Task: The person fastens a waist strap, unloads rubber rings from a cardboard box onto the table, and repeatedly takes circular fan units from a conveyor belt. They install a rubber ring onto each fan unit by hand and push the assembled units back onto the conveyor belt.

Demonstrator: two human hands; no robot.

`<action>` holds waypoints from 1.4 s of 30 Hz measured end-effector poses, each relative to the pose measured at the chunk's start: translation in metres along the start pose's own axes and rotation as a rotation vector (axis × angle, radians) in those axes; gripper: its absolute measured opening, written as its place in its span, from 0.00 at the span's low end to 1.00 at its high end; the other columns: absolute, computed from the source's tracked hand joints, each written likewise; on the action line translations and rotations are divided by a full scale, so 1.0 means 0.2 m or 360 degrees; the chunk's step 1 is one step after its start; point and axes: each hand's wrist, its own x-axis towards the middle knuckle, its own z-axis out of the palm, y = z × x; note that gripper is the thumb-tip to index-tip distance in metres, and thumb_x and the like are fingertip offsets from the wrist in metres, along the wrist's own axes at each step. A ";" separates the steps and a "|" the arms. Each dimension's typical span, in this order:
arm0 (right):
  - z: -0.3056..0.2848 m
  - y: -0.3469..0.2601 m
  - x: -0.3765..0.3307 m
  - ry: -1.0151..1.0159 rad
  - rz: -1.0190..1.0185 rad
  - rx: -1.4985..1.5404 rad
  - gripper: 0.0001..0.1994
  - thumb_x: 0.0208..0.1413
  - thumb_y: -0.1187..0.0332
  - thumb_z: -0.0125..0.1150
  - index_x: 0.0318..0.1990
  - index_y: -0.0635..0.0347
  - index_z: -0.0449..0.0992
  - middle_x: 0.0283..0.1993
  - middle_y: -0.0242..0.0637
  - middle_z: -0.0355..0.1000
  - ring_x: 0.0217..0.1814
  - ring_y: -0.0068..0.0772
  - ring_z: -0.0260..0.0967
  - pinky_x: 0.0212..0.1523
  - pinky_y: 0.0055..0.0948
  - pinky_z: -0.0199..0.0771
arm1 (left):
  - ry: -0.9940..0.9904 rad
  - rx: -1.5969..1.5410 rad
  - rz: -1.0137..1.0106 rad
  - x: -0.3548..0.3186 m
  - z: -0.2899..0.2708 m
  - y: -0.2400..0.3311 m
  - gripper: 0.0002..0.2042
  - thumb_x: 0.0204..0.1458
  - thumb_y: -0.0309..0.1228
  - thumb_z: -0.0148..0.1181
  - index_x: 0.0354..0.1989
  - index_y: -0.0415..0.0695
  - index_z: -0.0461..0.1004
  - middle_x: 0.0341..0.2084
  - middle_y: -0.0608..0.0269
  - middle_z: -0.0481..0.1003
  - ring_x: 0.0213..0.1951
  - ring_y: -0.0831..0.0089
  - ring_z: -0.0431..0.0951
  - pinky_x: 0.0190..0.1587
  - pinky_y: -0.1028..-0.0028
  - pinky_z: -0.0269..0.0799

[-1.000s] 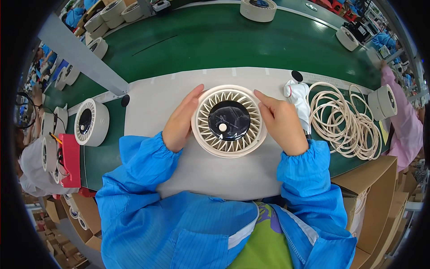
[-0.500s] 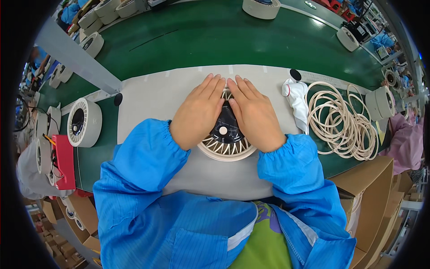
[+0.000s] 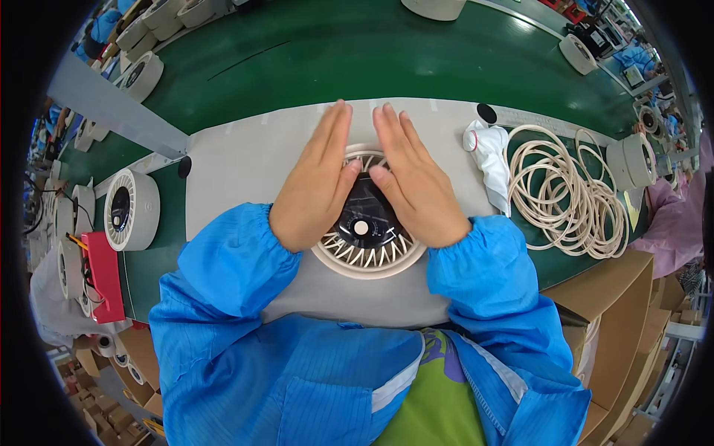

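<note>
A round cream housing with radial grille ribs lies in front of me on a grey mat. Its glossy black centre panel carries a small pale round button. Over the housing's left side is my left hand, fingers stretched out and thumb over the panel's edge. My right hand mirrors it on the right side, fingers straight and slightly spread. Neither hand grips anything; whether the palms touch the housing cannot be told. The hands cover parts of the grille on both sides.
Right of the mat lie a white wrapped object and a coil of cream tubing. Another round housing stands at left beside a red bin. A grey post rises far left. An open carton sits at lower right.
My hands have tilted upright and their fingertips have moved farther apart, showing more of the black panel and the far rim. The housing appears slightly lower and left in view.
</note>
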 end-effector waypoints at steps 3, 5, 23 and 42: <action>-0.01 0.04 0.02 0.0126 0.0007 0.0298 0.25 0.56 0.64 0.39 0.61 0.61 0.45 0.64 0.45 0.43 0.66 0.43 0.37 0.61 0.31 0.41 | 0.0198 -0.0136 -0.0029 -0.04 -0.01 -0.02 0.28 0.50 0.28 0.44 0.58 0.31 0.43 0.58 0.41 0.44 0.61 0.51 0.42 0.60 0.65 0.39; -0.03 0.07 0.02 0.0255 0.0020 0.0687 0.25 0.58 0.62 0.35 0.61 0.60 0.42 0.64 0.44 0.41 0.67 0.41 0.35 0.62 0.31 0.37 | 0.0290 -0.0108 0.0060 -0.07 -0.06 0.00 0.29 0.50 0.31 0.46 0.58 0.31 0.42 0.58 0.41 0.43 0.61 0.49 0.40 0.60 0.63 0.37; -0.91 0.55 -0.56 0.0854 0.1133 -0.0860 0.15 0.47 0.63 0.55 0.41 0.62 0.73 0.42 0.48 0.69 0.47 0.46 0.65 0.47 0.34 0.62 | -0.0084 0.1163 0.0709 0.66 0.01 -0.56 0.34 0.28 0.34 0.65 0.49 0.44 0.60 0.55 0.55 0.55 0.54 0.53 0.57 0.52 0.57 0.56; -1.12 -0.32 -0.38 0.0808 -0.1115 0.1047 0.29 0.57 0.55 0.31 0.60 0.68 0.44 0.62 0.61 0.36 0.64 0.54 0.38 0.63 0.51 0.30 | 0.0085 -0.2138 0.1037 0.47 -0.74 0.23 0.23 0.53 0.41 0.39 0.54 0.38 0.56 0.51 0.46 0.59 0.58 0.58 0.54 0.59 0.59 0.46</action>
